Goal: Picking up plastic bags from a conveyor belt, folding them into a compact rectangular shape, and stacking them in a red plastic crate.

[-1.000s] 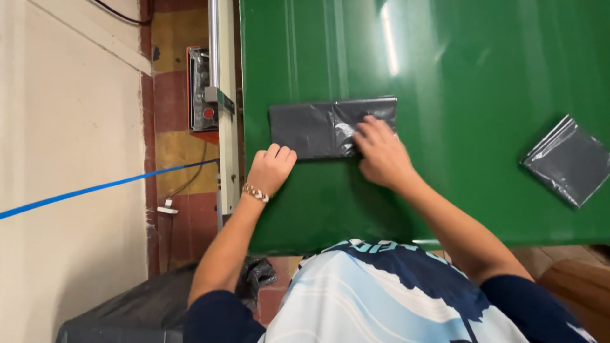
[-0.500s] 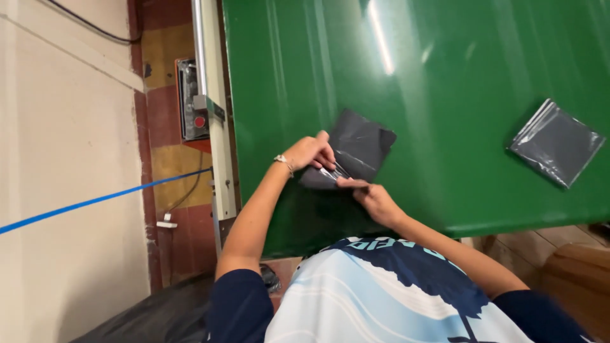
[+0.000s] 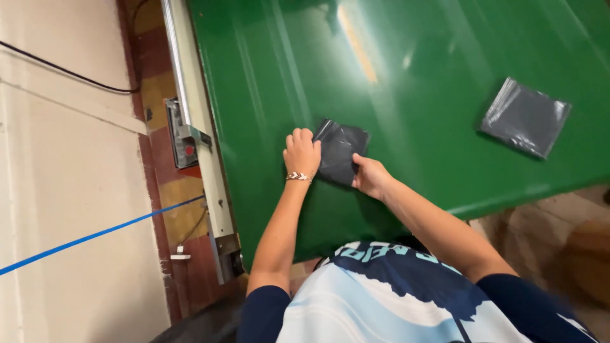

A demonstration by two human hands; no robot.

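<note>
A dark grey plastic bag (image 3: 338, 150), folded small, lies on the green table top (image 3: 406, 76). My left hand (image 3: 302, 152) grips its left edge, a bracelet on the wrist. My right hand (image 3: 370, 176) holds its lower right corner. Both hands pinch the bag between them, just above the table's near edge.
A second flat grey plastic bag (image 3: 525, 117) lies on the green table to the right. A metal rail (image 3: 190, 108) with a control box carrying a red button (image 3: 184, 145) runs along the table's left side. A blue line (image 3: 95, 236) crosses the pale floor at left.
The bag has gone from a long flat strip to a small folded square. Both hands have closed in on it, and the view has shifted left.
</note>
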